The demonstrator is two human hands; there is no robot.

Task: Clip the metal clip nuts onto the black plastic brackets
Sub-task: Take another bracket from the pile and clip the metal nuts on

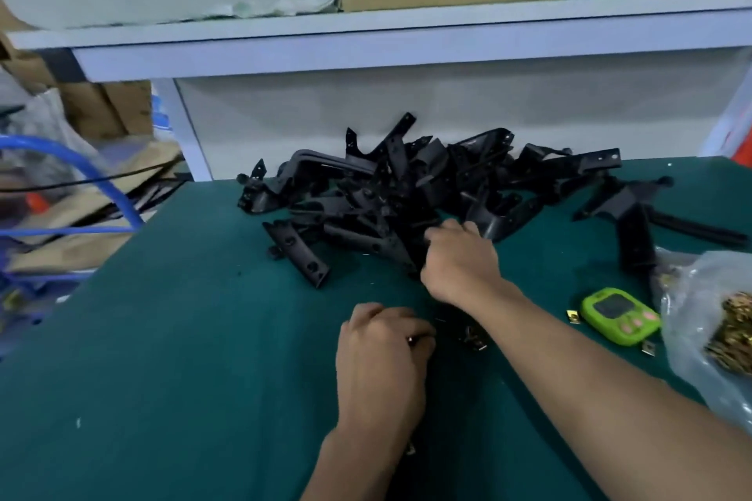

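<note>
L hand (pixel 382 354) curled, R hand (pixel 460 260) grips 1 bracket (pixel 388 242), 1 timer (pixel 618 315)

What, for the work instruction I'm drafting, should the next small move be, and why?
Probably draw one bracket clear of the pile and toward the left hand. The right hand has its fingers curled into the pile, seemingly round that bracket, while the left hand appears to pinch a clip nut, ready to be clipped on.
</note>
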